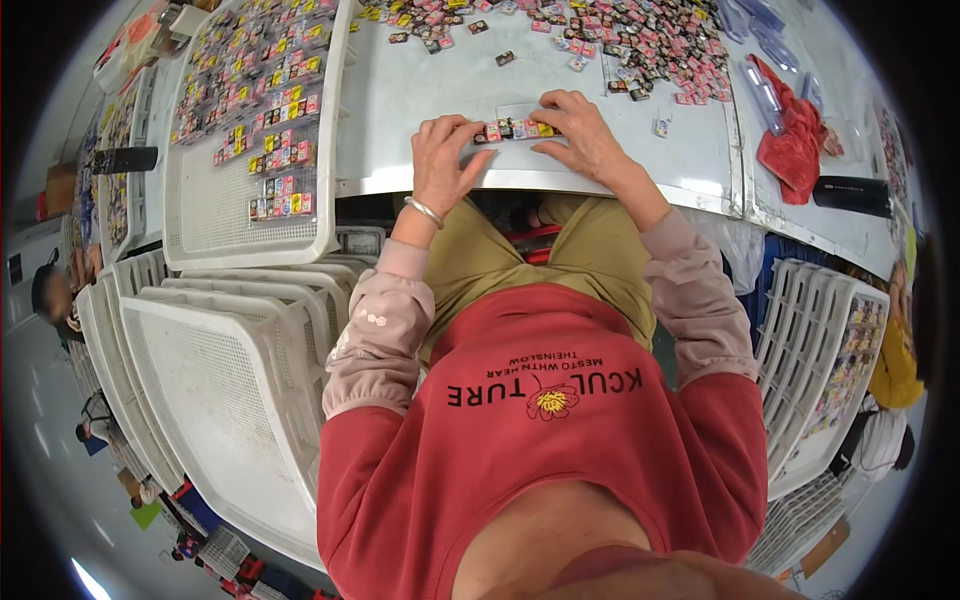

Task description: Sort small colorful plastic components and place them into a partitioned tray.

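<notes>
At upper centre, the left hand (pixel 441 157) and right hand (pixel 586 140), thumbs spread from fingers, flank a short row of small blocks (pixel 515 130). The upper-left tray (pixel 205 232) looks mostly filled (bare mesh below), but many loose blocks (pixel 660 60) await on the upper-right tabletop (pixel 400 90).

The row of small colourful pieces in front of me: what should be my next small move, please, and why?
I would probably press the row gently inward from both ends, to keep it together. It lies on the white table and looks made of separate pieces, with the left hand at its left end and the right hand at its right.
</notes>
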Demonstrator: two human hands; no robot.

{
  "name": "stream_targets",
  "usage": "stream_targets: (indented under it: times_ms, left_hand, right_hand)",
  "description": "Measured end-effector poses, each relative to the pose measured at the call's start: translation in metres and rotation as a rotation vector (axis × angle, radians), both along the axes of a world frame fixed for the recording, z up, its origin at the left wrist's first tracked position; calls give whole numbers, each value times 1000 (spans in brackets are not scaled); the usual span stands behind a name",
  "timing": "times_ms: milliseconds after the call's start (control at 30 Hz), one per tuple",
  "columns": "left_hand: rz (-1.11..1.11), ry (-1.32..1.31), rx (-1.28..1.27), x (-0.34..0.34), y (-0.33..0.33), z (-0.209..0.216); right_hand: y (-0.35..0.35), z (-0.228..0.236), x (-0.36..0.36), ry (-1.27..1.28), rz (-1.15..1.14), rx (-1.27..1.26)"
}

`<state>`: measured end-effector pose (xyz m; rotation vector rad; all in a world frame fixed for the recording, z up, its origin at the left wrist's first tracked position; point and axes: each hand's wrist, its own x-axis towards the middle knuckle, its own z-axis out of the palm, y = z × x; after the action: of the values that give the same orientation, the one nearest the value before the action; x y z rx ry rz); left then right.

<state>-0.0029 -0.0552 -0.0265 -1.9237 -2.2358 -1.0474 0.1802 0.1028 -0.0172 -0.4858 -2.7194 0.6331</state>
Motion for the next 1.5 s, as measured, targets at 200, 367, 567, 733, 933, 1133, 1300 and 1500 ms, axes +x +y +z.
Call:
stream_targets:
  times_ms: [200, 367, 567, 733, 933, 1133, 1300, 1500]
  left_hand:
    - [-102, -98, 48, 15, 18, 6]
    - [-195, -75, -16, 15, 31, 5]
    - [-257, -114, -29, 8, 36, -3]
    - [-251, -114, 6, 14, 30, 2]
    - [-304, 65, 9, 41, 21, 3]
    - [-291, 123, -61, 49, 19, 2]
    - [-160, -2, 79, 48, 14, 2]
    - [-82, -141, 232, 40, 16, -6]
  right_hand:
    - [6, 7, 30, 121, -88, -259]
    - [4, 0, 25, 135, -63, -22]
    - [-5, -11, 2, 11, -28, 73]
    - [-11, -5, 6, 112, -106, 4]
    - [-2, -2, 9, 302, -32, -137]
    - [78, 11, -3, 202, -373, -303]
    - [71, -11, -18, 144, -384, 148]
    - [89, -13, -6, 81, -339, 95]
